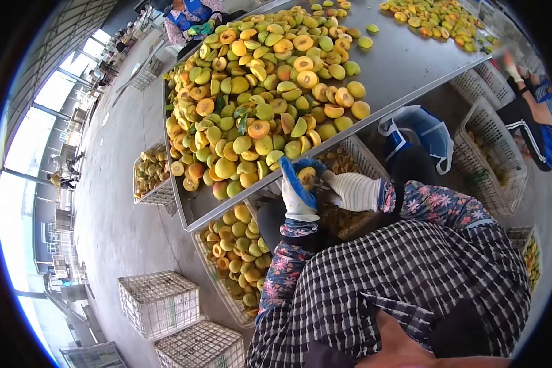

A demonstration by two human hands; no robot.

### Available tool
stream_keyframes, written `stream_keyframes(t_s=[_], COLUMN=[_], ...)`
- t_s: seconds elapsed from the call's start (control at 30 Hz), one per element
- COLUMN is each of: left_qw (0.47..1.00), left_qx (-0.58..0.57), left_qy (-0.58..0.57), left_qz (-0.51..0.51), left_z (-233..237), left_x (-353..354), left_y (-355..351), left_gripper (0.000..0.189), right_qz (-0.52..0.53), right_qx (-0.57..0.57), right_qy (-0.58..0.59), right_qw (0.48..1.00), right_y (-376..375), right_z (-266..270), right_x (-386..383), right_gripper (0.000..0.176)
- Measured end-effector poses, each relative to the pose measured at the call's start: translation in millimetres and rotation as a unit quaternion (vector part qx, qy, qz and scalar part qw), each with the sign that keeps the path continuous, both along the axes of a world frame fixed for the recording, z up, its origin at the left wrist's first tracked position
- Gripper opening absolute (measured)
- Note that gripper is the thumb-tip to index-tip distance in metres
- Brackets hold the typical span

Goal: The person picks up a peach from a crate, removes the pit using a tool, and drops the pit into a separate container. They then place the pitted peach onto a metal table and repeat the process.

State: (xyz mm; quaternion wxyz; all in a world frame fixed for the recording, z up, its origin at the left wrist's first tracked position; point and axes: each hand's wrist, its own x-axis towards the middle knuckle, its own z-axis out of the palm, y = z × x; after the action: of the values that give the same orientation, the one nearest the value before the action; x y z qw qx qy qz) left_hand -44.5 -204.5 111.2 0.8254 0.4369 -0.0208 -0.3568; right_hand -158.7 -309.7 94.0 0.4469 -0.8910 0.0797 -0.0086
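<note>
My left hand (297,193), in a white glove with a blue coated palm, is closed around a yellow-green peach half (306,177) just below the table edge. Close against that fruit, my right hand (352,191) in a striped white glove has its fingers closed. Something thin and dark shows at its fingertips, too small to name. Under my hands, a crate (369,158) contains brown pieces that look like pits. Ahead, a large heap of halved peaches (251,110) covers the near part of the metal table (392,80).
A crate of peach halves (205,260) stands below my left arm, another crate (159,195) by the table corner. Upturned crates (159,300) are on the floor at left. A blue bucket (432,135) is at right. Co-workers (193,15) (536,116) are at the table's far side and right.
</note>
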Motion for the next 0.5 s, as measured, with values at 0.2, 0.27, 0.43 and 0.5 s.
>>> stream_keyframes(t_s=[0.2, 0.27, 0.43, 0.5], left_qw=[0.998, 0.997, 0.999, 0.998], left_qx=[-0.027, -0.039, -0.018, -0.021], left_qy=[-0.006, 0.01, -0.033, -0.043], left_qz=[0.048, 0.066, 0.032, 0.035], left_z=[1, 0, -5, -4], left_x=[-1, -2, -4, -2], left_y=[-6, -8, -6, -7], left_gripper=[0.056, 0.057, 0.056, 0.055], right_qz=[-0.038, -0.015, 0.016, -0.02], right_qx=[0.125, 0.072, -0.079, 0.078], right_qy=[-0.098, -0.076, 0.05, -0.05], right_qw=[0.987, 0.994, 0.996, 0.996], right_y=[19, 11, 3, 11], right_z=[1, -13, 17, 6], right_x=[14, 12, 5, 6], right_gripper=[0.034, 0.032, 0.034, 0.033])
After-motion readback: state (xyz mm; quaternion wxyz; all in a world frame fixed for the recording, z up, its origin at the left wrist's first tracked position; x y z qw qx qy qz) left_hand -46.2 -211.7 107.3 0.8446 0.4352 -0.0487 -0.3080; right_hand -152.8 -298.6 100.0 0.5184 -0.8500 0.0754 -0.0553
